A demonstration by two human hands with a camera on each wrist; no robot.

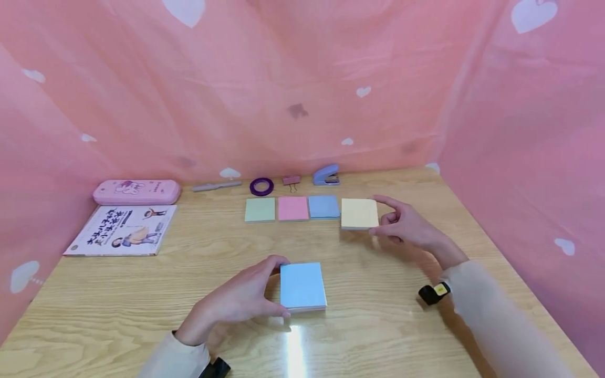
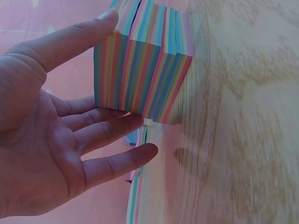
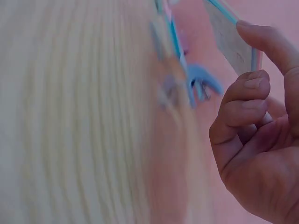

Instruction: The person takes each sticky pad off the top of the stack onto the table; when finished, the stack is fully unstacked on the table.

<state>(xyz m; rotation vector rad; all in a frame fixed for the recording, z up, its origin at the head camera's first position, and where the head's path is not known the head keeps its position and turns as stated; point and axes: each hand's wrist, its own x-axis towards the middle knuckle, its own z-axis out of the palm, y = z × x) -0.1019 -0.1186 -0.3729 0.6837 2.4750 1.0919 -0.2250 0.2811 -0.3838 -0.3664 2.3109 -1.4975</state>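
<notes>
At the front middle of the table my left hand point(image 1: 241, 294) grips a stack of sticky notes point(image 1: 302, 286) with a light blue top sheet. Its thumb lies at one side and its fingers at the opposite one. Seen from the left wrist, the stack point(image 2: 140, 74) shows many coloured layers, with the little finger apart from it. Farther back, my right hand point(image 1: 408, 226) pinches a yellow-topped sticky note pad point(image 1: 359, 213) by its right side. In the right wrist view the pale underside of that pad point(image 3: 231, 39) shows, raised off the table.
Left of the yellow pad lie a blue pad point(image 1: 324, 207), a pink pad point(image 1: 293, 208) and a green pad point(image 1: 260, 209) in a row. Behind them are a stapler point(image 1: 326, 176), a binder clip point(image 1: 291, 180), purple tape point(image 1: 261, 186) and a pen point(image 1: 216, 186). A pencil case point(image 1: 137, 192) and book point(image 1: 123, 231) lie left.
</notes>
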